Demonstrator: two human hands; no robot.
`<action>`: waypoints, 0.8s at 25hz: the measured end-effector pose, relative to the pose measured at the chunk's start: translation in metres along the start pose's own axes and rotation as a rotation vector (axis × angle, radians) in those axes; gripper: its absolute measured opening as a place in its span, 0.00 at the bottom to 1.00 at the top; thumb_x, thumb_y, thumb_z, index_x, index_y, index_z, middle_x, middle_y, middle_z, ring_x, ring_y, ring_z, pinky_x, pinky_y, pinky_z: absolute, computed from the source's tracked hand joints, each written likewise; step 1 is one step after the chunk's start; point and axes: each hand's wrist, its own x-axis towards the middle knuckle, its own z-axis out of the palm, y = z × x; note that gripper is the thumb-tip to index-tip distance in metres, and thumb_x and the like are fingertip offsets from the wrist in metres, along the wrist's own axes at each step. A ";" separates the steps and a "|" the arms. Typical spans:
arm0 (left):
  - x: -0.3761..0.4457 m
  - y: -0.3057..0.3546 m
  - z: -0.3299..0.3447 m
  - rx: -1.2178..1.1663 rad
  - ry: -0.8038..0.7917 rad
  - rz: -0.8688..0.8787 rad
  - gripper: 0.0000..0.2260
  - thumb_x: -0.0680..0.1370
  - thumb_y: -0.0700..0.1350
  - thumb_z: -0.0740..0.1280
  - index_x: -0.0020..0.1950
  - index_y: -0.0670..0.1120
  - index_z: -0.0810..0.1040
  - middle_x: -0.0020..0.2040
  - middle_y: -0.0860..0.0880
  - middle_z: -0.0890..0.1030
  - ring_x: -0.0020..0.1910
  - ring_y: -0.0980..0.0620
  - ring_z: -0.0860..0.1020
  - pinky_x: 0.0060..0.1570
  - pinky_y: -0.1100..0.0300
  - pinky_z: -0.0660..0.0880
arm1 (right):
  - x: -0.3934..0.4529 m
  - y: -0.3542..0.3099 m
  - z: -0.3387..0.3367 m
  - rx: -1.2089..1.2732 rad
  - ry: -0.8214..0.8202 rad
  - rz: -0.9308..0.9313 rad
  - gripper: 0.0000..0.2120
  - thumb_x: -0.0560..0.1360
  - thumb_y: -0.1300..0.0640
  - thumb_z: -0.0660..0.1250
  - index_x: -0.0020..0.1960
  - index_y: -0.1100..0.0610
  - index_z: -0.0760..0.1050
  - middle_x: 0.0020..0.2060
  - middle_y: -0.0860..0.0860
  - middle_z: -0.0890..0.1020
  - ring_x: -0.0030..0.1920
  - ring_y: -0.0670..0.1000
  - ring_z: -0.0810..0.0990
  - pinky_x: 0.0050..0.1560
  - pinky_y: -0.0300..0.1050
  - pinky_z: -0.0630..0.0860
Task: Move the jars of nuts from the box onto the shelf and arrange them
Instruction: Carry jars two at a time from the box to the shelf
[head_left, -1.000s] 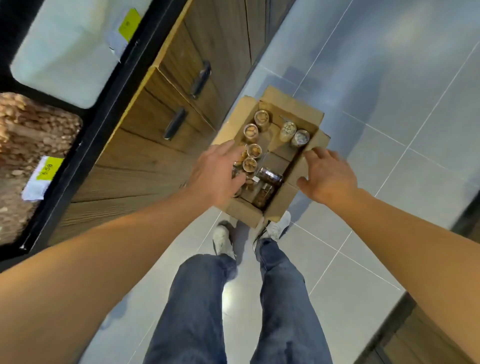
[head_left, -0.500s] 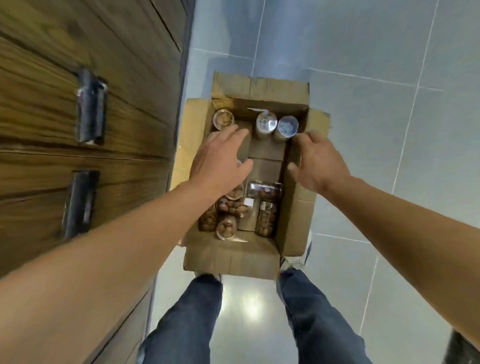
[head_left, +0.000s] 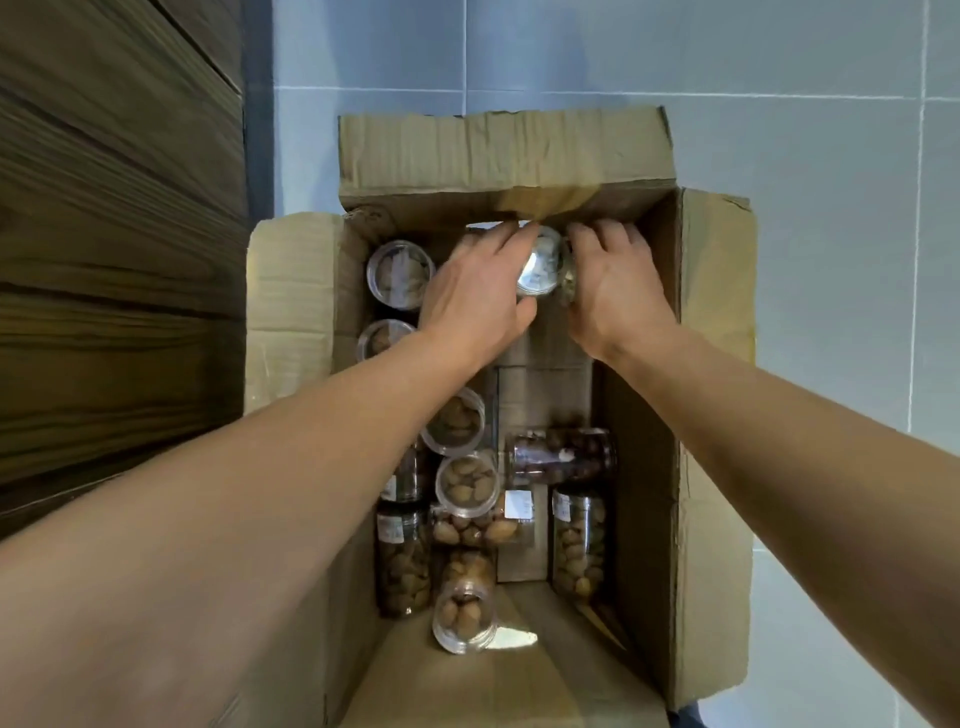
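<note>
Near end of box: clear jars of nuts (head_left: 404, 564) lie on their sides in the open cardboard box (head_left: 644, 467).
Mid box, left wall: two jars (head_left: 400, 274) stand upright.
Far end of box: the left hand (head_left: 475, 296) and right hand (head_left: 615, 288) curl around a silver-lidded jar (head_left: 540, 265); a second jar may sit beneath the right palm, though blur hides it.
Beside box: wood-grain cabinet (head_left: 119, 234) to its left, tiled floor (head_left: 831, 130) beyond.

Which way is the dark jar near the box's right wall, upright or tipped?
Tipped. The dark jar lies on its side across the box, showing its whole side, not its lid.
</note>
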 end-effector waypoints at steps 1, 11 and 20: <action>0.003 -0.001 0.007 0.008 -0.001 0.010 0.33 0.73 0.47 0.69 0.76 0.49 0.62 0.74 0.48 0.66 0.68 0.43 0.66 0.66 0.50 0.67 | -0.001 -0.001 0.007 -0.039 -0.010 -0.005 0.33 0.72 0.62 0.68 0.74 0.64 0.60 0.69 0.62 0.65 0.71 0.63 0.60 0.75 0.54 0.52; -0.006 0.006 -0.005 -0.050 0.055 -0.134 0.32 0.66 0.48 0.76 0.67 0.45 0.69 0.64 0.45 0.70 0.61 0.44 0.72 0.58 0.51 0.72 | -0.014 -0.002 0.007 -0.123 -0.003 0.020 0.33 0.66 0.64 0.75 0.67 0.59 0.64 0.61 0.60 0.67 0.57 0.62 0.71 0.54 0.53 0.72; -0.120 0.103 -0.215 -0.063 -0.013 -0.008 0.31 0.69 0.47 0.71 0.71 0.50 0.68 0.64 0.49 0.71 0.62 0.47 0.71 0.61 0.55 0.68 | -0.163 -0.026 -0.193 0.218 0.138 0.071 0.31 0.69 0.54 0.73 0.68 0.56 0.67 0.62 0.59 0.71 0.57 0.60 0.72 0.54 0.52 0.73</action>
